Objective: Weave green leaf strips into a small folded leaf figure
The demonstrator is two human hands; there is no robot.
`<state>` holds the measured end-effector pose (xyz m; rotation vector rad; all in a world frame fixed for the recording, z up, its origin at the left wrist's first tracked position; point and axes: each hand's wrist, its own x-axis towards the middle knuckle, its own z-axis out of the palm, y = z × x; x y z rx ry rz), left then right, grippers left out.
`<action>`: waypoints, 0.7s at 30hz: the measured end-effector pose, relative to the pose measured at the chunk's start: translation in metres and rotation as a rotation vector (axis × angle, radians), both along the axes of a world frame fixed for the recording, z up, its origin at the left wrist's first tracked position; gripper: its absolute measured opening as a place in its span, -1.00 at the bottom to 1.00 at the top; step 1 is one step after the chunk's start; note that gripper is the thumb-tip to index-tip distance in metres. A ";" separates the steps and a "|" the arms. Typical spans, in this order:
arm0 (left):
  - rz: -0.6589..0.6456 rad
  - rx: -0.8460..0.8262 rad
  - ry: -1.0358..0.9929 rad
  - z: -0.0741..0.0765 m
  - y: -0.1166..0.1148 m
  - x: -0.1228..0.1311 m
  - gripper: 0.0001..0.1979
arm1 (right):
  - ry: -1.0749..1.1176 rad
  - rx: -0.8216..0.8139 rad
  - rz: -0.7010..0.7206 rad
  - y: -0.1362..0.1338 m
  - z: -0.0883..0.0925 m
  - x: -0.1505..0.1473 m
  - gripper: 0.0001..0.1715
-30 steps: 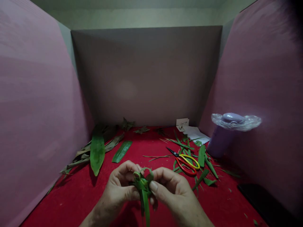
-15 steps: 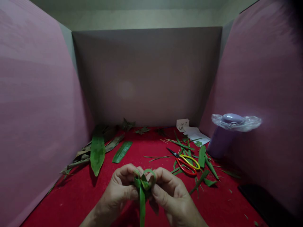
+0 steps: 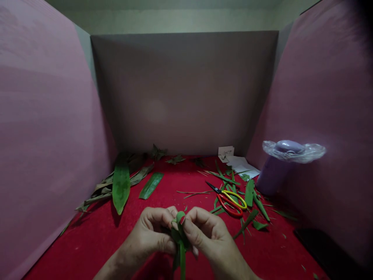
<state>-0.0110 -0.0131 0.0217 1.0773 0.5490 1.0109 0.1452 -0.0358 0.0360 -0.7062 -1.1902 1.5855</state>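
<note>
My left hand (image 3: 151, 233) and my right hand (image 3: 205, 233) meet low in the middle, over the red cloth (image 3: 96, 241). Both pinch a folded green leaf strip (image 3: 179, 229) between thumbs and fingers. A small loop of the strip sticks up between my fingertips, and its long tail hangs down toward me. Parts of the folded piece are hidden behind my fingers.
Red-and-yellow scissors (image 3: 230, 199) lie right of my hands among several cut leaf scraps (image 3: 250, 194). A large green leaf (image 3: 121, 184) and dried leaves (image 3: 99, 192) lie at the left. A purple fan (image 3: 279, 163) and white papers (image 3: 237, 161) stand at the right; pink panels wall in the sides.
The wider loops of leaf above my fingers have been drawn down into one small tight loop. Both hands have slid slightly lower and closer together.
</note>
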 end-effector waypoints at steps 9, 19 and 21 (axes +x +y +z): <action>0.017 0.082 0.063 0.003 -0.001 -0.001 -0.82 | -0.041 0.040 0.024 0.002 0.005 0.002 -0.53; 0.075 0.207 0.252 0.006 -0.004 -0.004 -0.86 | -0.049 0.014 0.041 0.003 0.000 0.000 -0.50; 0.065 0.184 0.235 0.007 -0.006 -0.002 -0.85 | -0.067 0.002 0.026 0.004 0.000 0.000 -0.49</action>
